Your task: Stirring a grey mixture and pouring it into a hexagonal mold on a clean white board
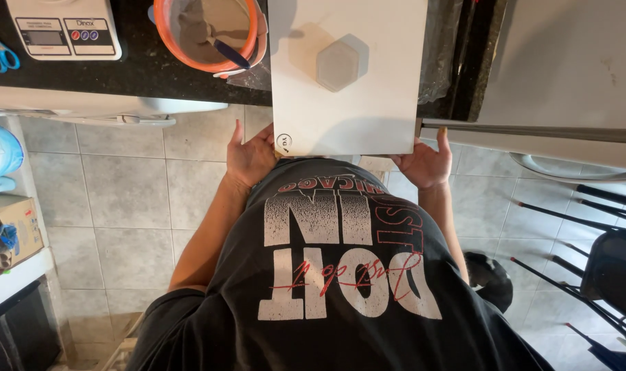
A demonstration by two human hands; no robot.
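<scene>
- Black speckled stone counter [155, 75] carrying everything, edge toward the body.
- Flat white rectangular plastic board [347, 103] lying on counter, near edge overhanging, gripped at both lower corners.
- Orange-rimmed round bowl [206, 31] just beside board's left edge; likely knocked if board swings left.
- Left hand [250, 159] clamped on left corner; right hand [426, 163] clamped on right corner.
- Pale hexagonal translucent block [338, 66] resting loose mid-board; liable to slide off under tilt.
</scene>
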